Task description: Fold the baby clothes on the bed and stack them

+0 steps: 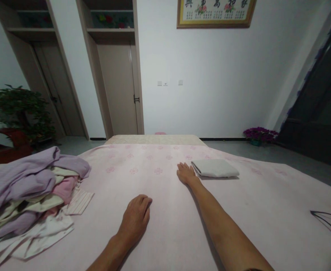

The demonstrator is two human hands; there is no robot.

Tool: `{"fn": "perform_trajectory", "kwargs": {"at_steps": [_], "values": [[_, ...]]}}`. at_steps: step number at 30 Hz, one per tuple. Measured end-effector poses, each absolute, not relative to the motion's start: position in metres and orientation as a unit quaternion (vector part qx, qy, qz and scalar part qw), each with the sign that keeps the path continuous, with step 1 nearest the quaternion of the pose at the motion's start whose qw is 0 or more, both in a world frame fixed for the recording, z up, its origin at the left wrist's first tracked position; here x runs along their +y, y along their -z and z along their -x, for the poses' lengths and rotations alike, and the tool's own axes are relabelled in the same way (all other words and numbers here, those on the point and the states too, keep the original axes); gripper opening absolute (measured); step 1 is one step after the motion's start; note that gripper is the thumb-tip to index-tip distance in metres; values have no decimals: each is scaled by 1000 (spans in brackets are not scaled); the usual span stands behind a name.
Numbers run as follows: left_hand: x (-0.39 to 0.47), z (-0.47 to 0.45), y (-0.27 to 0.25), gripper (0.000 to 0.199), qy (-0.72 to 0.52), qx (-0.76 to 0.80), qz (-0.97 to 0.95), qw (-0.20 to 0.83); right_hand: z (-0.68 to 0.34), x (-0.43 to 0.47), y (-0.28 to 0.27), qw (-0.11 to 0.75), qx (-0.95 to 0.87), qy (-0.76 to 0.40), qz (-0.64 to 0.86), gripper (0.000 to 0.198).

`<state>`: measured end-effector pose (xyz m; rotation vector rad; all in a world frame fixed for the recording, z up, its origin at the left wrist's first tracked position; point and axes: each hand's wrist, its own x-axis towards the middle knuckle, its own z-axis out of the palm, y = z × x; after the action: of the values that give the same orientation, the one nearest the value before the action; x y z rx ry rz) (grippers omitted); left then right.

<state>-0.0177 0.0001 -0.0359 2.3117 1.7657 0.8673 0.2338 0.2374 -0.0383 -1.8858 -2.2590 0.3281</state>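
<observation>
My right hand [186, 174] lies flat on the pink sheet [165, 237], its fingers spread. Just to its right rests a neatly folded light grey cloth [216, 168], close beside the fingers. My left hand [137, 213] is nearer to me, low over the sheet, with its fingers curled in and nothing seen in them. Over on the left lies a loose heap of clothes [38, 180] in lilac, cream, pink and white. A striped piece sticks out of its right side.
A thin black loop [327, 220] lies at the right edge of the sheet. Beyond the far edge are a beige surface [156, 139], a door [117, 86] and a white wall. Purple flowers [260, 134] stand on the floor at right, a leafy plant [21, 109] at left.
</observation>
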Motion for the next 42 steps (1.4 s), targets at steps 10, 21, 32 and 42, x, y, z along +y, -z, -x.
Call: {"fn": "perform_trajectory", "kwargs": {"at_steps": [10, 21, 32, 42], "values": [[-1, 16, 30, 34, -289, 574, -764, 55, -234, 232, 32, 114, -777, -110, 609, 51], [-3, 19, 25, 32, -304, 571, -760, 64, -221, 201, 34, 95, -750, -144, 639, 66], [-4, 26, 32, 33, -380, 559, -730, 100, -191, 55, 40, 113, -825, -119, 540, 69], [6, 137, -17, 36, -421, 667, -579, -207, -179, 8, 20, 116, -833, -109, 530, 60]]}}
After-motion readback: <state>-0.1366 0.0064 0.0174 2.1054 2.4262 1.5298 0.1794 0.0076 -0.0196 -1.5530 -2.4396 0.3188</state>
